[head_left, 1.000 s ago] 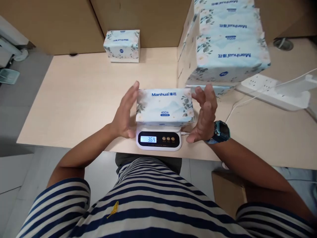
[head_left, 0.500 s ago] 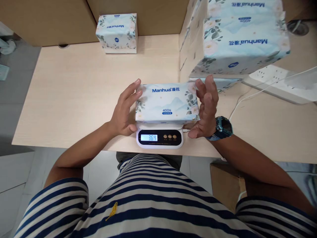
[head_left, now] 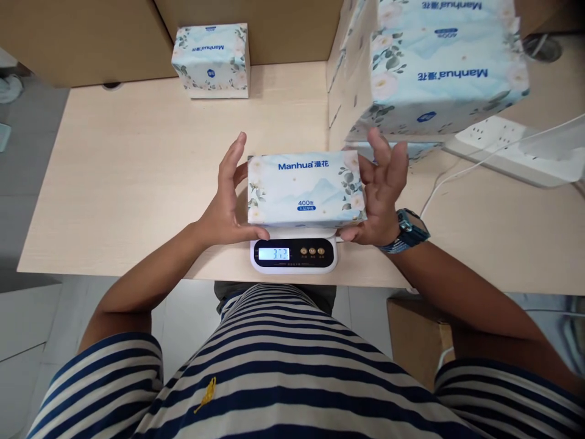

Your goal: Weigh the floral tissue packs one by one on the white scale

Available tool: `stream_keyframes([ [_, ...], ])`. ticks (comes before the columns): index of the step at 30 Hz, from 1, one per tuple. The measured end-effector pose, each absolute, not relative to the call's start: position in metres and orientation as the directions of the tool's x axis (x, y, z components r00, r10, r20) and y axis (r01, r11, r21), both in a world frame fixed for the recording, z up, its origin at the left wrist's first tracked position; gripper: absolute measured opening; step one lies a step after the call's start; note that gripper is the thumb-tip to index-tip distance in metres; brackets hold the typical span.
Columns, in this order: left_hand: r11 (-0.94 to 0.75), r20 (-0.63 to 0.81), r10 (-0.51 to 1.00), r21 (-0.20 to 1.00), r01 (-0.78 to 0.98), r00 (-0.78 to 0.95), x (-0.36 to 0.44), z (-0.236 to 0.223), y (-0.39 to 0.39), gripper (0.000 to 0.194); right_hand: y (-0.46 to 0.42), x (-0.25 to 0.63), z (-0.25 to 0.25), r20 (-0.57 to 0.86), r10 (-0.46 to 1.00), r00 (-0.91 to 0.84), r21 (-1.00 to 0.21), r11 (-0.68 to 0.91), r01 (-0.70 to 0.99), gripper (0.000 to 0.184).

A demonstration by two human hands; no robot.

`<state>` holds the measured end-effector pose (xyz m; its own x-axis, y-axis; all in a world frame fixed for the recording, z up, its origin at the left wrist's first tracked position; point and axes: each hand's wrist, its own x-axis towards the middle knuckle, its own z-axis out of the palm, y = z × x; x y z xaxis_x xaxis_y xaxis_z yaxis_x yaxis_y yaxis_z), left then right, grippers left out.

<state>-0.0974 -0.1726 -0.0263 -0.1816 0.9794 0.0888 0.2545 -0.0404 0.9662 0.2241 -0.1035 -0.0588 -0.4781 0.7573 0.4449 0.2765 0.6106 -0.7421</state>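
Note:
A white and pale-blue tissue pack (head_left: pixel 305 189) with floral ends sits on a small white digital scale (head_left: pixel 295 269), covering most of its platform. The lit display (head_left: pixel 274 253) shows a changing number with smeared digits. My left hand (head_left: pixel 223 201) is around the pack's left end, its thumb at the lower front corner and some fingers hidden behind the end. Around the right end is my right hand (head_left: pixel 381 195), thumb low at the front edge and upper fingers raised. A watch (head_left: pixel 411 228) is on the right wrist.
More tissue packs (head_left: pixel 450 76) are stacked at the back right. A single tissue pack (head_left: pixel 211 61) stands before the brown cardboard (head_left: pixel 251 30). To the right lie a white power strip (head_left: pixel 493 146) and a white cable (head_left: pixel 439 183). The table's front edge (head_left: pixel 192 278) is near my body.
My left thumb has moved in to the pack's front corner, and fingers on both hands have shifted around its ends. The scale's reading has changed from 364. The pack stays over the scale.

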Motion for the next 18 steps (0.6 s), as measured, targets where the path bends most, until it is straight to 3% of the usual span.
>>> stream_keyframes([
  [3,-0.125,0.149,0.988,0.936,0.328,-0.047,-0.101,-0.024,-0.171,0.117,-0.101,0.222,-0.057,0.541,0.646,-0.539,-0.663,0.721,0.198,0.142],
  [7,-0.338,0.308,0.941,0.858,0.386,0.14,-0.106,-0.031,-0.165,0.127,-0.092,0.22,-0.065,0.613,0.599,-0.515,-0.603,0.776,0.185,0.139],
  [11,-0.627,0.49,0.773,0.687,0.368,0.403,-0.112,-0.044,-0.153,0.142,-0.077,0.219,-0.082,0.764,0.45,-0.462,-0.527,0.849,-0.044,0.144],
  [18,-0.705,0.519,0.702,0.605,0.371,0.488,-0.115,-0.048,-0.147,0.151,-0.077,0.217,-0.082,0.715,0.46,-0.526,-0.568,0.821,-0.053,0.154],
])
